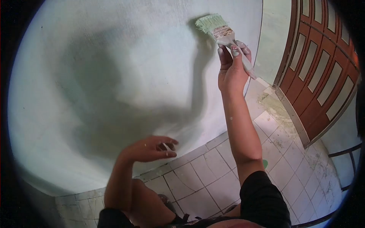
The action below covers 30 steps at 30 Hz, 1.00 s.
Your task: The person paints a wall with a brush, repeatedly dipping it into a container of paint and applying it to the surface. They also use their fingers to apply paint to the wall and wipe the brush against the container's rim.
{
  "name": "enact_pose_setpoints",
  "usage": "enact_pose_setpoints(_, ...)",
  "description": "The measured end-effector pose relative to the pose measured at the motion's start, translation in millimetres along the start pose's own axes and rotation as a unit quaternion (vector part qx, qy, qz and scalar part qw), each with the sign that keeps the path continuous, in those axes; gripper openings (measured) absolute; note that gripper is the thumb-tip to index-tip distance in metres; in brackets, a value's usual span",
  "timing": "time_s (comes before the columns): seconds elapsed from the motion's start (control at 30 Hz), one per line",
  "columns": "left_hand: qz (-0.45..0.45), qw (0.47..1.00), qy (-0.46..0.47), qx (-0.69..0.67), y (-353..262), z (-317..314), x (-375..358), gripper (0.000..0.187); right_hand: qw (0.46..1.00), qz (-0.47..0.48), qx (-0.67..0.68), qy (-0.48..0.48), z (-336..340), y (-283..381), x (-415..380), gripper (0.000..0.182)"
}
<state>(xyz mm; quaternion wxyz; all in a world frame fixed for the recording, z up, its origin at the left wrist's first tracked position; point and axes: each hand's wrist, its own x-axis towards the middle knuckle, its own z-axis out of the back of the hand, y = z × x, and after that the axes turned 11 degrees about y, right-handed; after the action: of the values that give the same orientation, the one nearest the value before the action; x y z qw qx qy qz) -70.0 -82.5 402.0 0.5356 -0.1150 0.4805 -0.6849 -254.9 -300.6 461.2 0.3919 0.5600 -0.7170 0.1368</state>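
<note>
My right hand (235, 68) is closed around the handle of a paintbrush (224, 34), raised at the upper right of the wall (152, 64). The brush's pale green bristles point up and left and appear to touch the wall. Smears of paint cover its ferrule and handle, and also my right fingertips. Lower down, my left hand (154, 148) hangs in front of the wall with bent fingers and a gap between thumb and forefinger. A whitish patch shows among those fingers, perhaps paint; I see no object held there.
Shadows of my head and arms fall across the wall. Pale floor tiles (205, 171) run along its foot, with paint stains (279, 110) toward the right. A reddish-brown door (319, 57) with light panels stands at the right. My bent leg (152, 201) is below.
</note>
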Motion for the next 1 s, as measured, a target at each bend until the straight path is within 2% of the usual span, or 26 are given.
enact_pose_setpoints(0.03, -0.001, 1.000, -0.001, 0.003, 12.7, -3.3, -0.4, 0.054, 1.000, 0.018, -0.008, -0.005, -3.8, -6.3, -2.3, 0.019)
enact_pose_setpoints(0.13, 0.084, 0.994, 0.022, 0.063, 45.0, -8.6, 6.0, 0.057, 0.998, 0.028, -0.051, -0.038, -6.2, -20.1, -15.6, 0.023)
enact_pose_setpoints(0.23, 0.040, 0.999, 0.011, -0.018, 63.9, -7.4, 13.2, 0.059, 0.995, 0.039, -0.073, -0.052, -8.5, -26.7, -21.2, 0.025)
enact_pose_setpoints(0.33, 0.047, 0.999, 0.020, 0.007, 63.9, -4.8, 18.2, 0.060, 0.991, 0.077, -0.093, -0.063, -5.1, -32.9, -15.9, 0.022)
enact_pose_setpoints(0.4, 0.047, 0.999, 0.026, 0.006, 67.8, -5.1, 19.6, 0.060, 0.961, 0.095, -0.259, -0.021, 10.1, -42.8, -18.5, 0.020)
enact_pose_setpoints(0.43, 0.051, 0.998, 0.026, 0.004, 68.9, -5.1, 19.5, 0.060, 0.960, 0.097, -0.261, -0.022, 15.4, -44.1, -24.5, 0.020)
enact_pose_setpoints(0.5, 0.054, 0.998, 0.028, 0.007, 67.3, -4.3, 18.7, 0.059, 0.951, 0.041, -0.305, -0.027, 26.7, -43.4, -47.0, 0.018)
enact_pose_setpoints(0.53, 0.058, 0.998, 0.028, 0.009, 67.2, -4.8, 18.2, 0.059, 0.936, 0.050, -0.346, -0.042, 32.7, -42.7, -54.4, 0.017)
enact_pose_setpoints(0.57, 0.058, 0.998, 0.028, 0.007, 69.9, -5.3, 18.5, 0.059, 0.936, 0.049, -0.347, -0.041, 37.9, -41.4, -56.1, 0.017)
enact_pose_setpoints(0.63, 0.044, 0.998, 0.026, 0.027, 76.3, -8.7, 19.6, 0.057, 0.951, 0.106, -0.286, -0.049, 30.6, -29.0, -56.2, 0.017)
enact_pose_setpoints(0.7, 0.043, 0.998, 0.029, 0.024, 70.0, -8.8, 18.1, 0.057, 0.937, 0.126, -0.322, -0.043, 18.9, -17.2, -33.9, 0.018)
enact_pose_setpoints(0.77, 0.044, 0.998, 0.035, 0.024, 67.8, -9.2, 19.5, 0.056, 0.955, 0.153, -0.255, -0.004, 1.2, -13.1, -8.9, 0.017)
enact_pose_setpoints(0.83, 0.036, 0.999, 0.034, 0.013, 71.0, -10.4, 21.5, 0.055, 0.952, 0.145, -0.271, 0.009, -11.6, -12.7, 1.9, 0.016)
enact_pose_setpoints(0.9, 0.034, 0.998, 0.032, 0.030, 67.3, -10.9, 21.1, 0.055, 0.876, 0.179, -0.447, 0.016, 16.6, -26.9, -1.5, 0.016)
enact_pose_setpoints(0.97, 0.031, 0.998, 0.026, 0.045, 60.2, -12.4, 20.0, 0.054, 0.842, 0.186, -0.506, 0.017, 32.5, -32.4, -28.1, 0.018)
enact_pose_setpoints(1.0, 0.033, 0.997, 0.030, 0.055, 55.3, -13.6, 19.4, 0.054, 0.835, 0.155, -0.528, 0.014, 42.2, -32.9, -45.7, 0.019)
